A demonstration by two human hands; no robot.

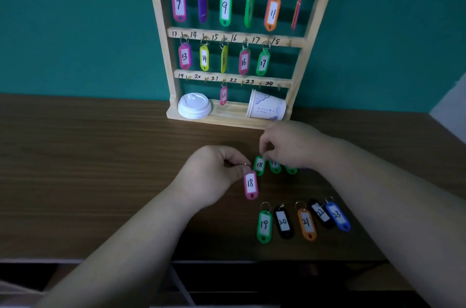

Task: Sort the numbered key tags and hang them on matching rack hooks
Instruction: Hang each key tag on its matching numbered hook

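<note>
A single head-worn camera looks forward and down, close over the table toward the rack.

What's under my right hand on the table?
Under the right hand: green 18 tag, readable; middle green tag and rightmost green tag, numbers covered by the hand.

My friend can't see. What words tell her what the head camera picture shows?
The left hand holds a pink 18 tag by its ring, while the right hand pinches a green 18 tag. Behind stands a wooden key rack whose hook 18 is bare.
</note>
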